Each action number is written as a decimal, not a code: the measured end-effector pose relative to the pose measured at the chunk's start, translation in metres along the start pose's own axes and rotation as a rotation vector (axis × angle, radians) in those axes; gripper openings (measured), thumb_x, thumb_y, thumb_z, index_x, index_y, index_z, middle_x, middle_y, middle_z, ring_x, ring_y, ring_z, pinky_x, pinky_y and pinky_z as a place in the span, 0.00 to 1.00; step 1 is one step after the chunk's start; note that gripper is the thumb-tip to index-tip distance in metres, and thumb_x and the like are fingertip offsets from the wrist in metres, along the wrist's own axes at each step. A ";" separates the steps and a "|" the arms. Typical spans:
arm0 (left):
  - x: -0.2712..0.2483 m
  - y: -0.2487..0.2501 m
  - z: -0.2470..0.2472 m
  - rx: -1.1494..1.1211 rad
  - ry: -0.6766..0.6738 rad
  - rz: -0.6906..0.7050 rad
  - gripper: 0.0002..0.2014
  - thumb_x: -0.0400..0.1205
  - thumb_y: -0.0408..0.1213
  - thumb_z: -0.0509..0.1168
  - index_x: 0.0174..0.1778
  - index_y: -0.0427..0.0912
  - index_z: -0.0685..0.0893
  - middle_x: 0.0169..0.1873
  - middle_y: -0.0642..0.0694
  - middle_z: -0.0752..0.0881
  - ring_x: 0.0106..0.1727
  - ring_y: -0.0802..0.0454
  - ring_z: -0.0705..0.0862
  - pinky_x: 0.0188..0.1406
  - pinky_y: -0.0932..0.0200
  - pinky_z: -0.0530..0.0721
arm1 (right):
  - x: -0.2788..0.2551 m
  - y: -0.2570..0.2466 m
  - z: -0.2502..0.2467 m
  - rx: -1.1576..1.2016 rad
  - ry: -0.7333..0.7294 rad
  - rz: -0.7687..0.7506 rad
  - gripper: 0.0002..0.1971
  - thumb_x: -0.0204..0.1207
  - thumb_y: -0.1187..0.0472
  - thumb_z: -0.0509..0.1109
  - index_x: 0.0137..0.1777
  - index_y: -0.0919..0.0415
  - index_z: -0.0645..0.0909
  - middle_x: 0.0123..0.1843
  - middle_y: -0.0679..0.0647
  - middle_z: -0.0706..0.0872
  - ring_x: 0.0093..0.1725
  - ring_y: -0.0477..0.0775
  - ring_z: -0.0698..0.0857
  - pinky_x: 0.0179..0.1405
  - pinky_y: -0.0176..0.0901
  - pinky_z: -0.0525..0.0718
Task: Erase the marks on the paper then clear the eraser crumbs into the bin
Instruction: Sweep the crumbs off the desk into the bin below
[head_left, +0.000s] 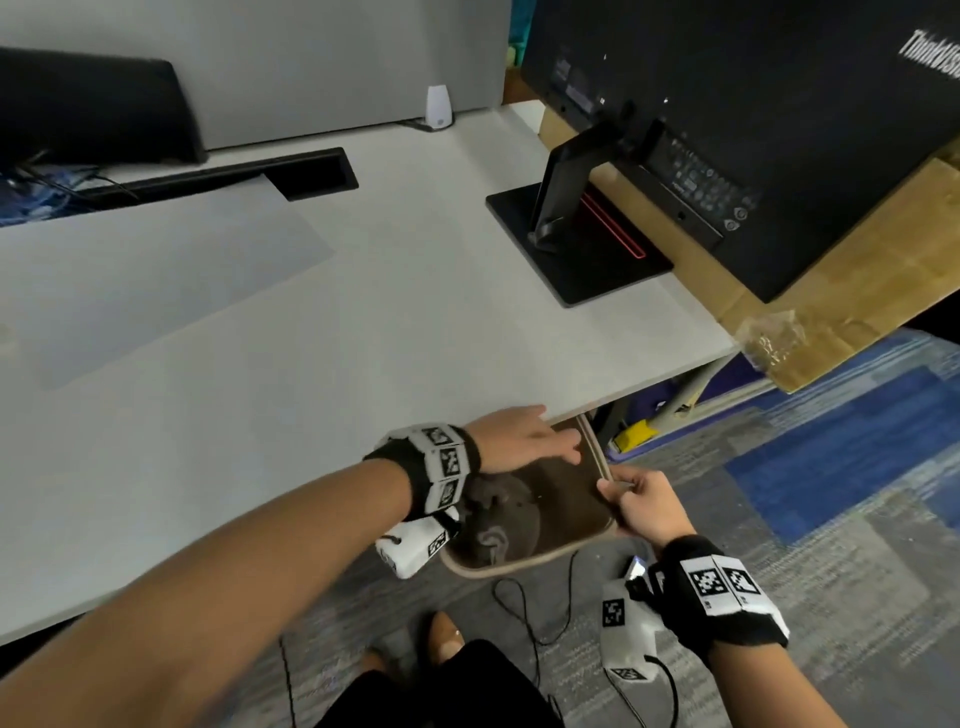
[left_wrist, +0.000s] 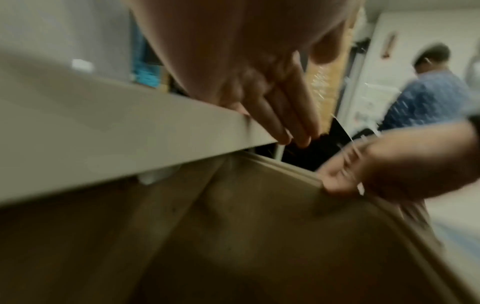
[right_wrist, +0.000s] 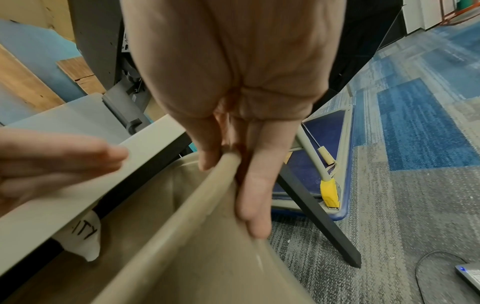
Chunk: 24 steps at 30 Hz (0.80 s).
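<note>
A tan bin (head_left: 519, 569) hangs tilted just below the grey desk's near edge (head_left: 597, 400). My right hand (head_left: 639, 499) grips its rim, thumb inside and fingers (right_wrist: 254, 195) outside the bin rim (right_wrist: 194, 205). My left hand (head_left: 545, 441) lies flat at the desk edge above the bin's mouth, fingers (left_wrist: 280, 119) straight and together, holding nothing. Dark rubbish sits in the bin's bottom. A pale sheet (head_left: 156, 280) lies on the desk at the left. No crumbs can be made out; the left wrist view is blurred.
A black monitor (head_left: 727, 130) on its stand base (head_left: 576, 244) occupies the desk's right end, with cardboard (head_left: 831, 291) behind. Cables (head_left: 545, 597) trail on the carpet. A black desk leg (right_wrist: 319, 222) stands right of the bin. A person in a blue shirt (left_wrist: 428, 98) is in the background.
</note>
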<state>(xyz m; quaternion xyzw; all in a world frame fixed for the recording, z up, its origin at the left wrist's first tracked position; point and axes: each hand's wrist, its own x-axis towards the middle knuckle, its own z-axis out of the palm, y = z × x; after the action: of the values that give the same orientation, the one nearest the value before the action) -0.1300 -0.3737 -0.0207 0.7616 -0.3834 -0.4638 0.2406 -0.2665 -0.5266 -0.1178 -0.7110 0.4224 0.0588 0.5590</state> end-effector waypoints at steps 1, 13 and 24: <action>-0.002 -0.002 -0.002 -0.100 0.102 0.044 0.28 0.84 0.58 0.49 0.65 0.44 0.85 0.73 0.38 0.76 0.77 0.46 0.69 0.72 0.60 0.62 | 0.000 0.000 0.002 0.006 -0.006 0.000 0.10 0.80 0.68 0.64 0.57 0.64 0.84 0.47 0.66 0.89 0.46 0.64 0.88 0.47 0.59 0.87; -0.008 -0.021 0.011 0.103 0.006 0.059 0.24 0.88 0.51 0.42 0.78 0.51 0.68 0.82 0.52 0.59 0.83 0.54 0.49 0.80 0.53 0.45 | -0.008 -0.004 0.011 0.010 -0.001 -0.027 0.09 0.79 0.68 0.64 0.47 0.60 0.86 0.43 0.61 0.89 0.47 0.60 0.87 0.55 0.60 0.84; 0.087 0.036 -0.022 0.171 0.132 -0.004 0.29 0.89 0.50 0.38 0.83 0.39 0.45 0.84 0.44 0.42 0.84 0.52 0.41 0.81 0.54 0.38 | 0.009 0.010 -0.015 -0.004 0.119 0.008 0.08 0.78 0.66 0.66 0.51 0.63 0.86 0.48 0.64 0.90 0.49 0.60 0.87 0.55 0.53 0.83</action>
<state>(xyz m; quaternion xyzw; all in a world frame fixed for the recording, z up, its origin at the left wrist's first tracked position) -0.0994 -0.4653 -0.0300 0.8091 -0.4032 -0.3785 0.1986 -0.2732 -0.5440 -0.1247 -0.7125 0.4578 0.0195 0.5313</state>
